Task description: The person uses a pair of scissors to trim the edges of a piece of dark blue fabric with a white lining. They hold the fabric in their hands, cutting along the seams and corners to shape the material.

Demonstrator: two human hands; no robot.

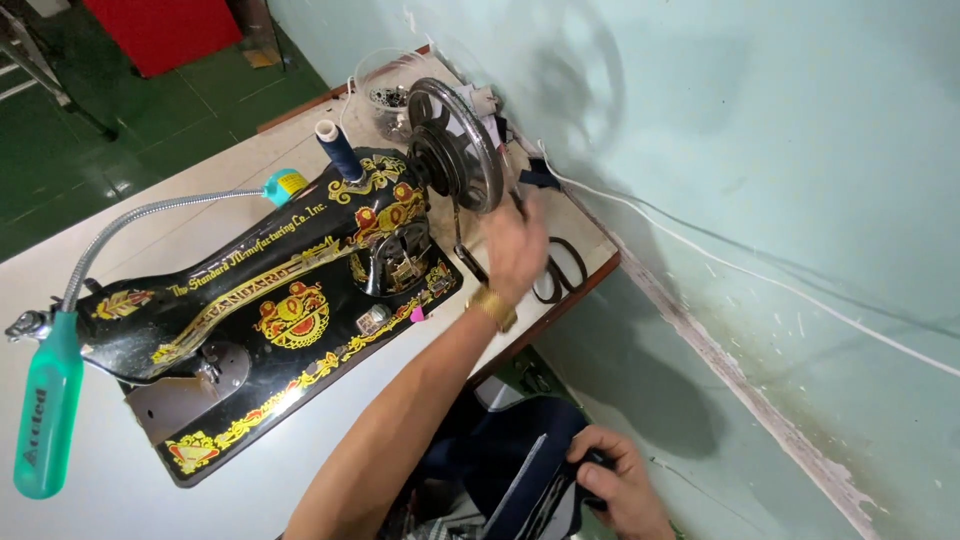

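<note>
My left hand (pixel 515 245), with a gold watch on its wrist, reaches across the right end of a black sewing machine (pixel 290 300) decorated in gold. The hand is blurred and hovers just below the machine's handwheel (pixel 462 145), beside a pair of scissors (pixel 565 268) lying at the table's end. I see nothing in it. Low in the view, my right hand (pixel 612 480) grips a fold of dark blue fabric (pixel 510 460) below the table edge.
The machine stands on a white table (pixel 130 240) against a pale green wall (pixel 800 200). A flexible lamp with a green handle (pixel 45 410) sits at the left. A thread spool (pixel 335 150) and a clear bowl of small parts (pixel 385 90) lie near the wheel.
</note>
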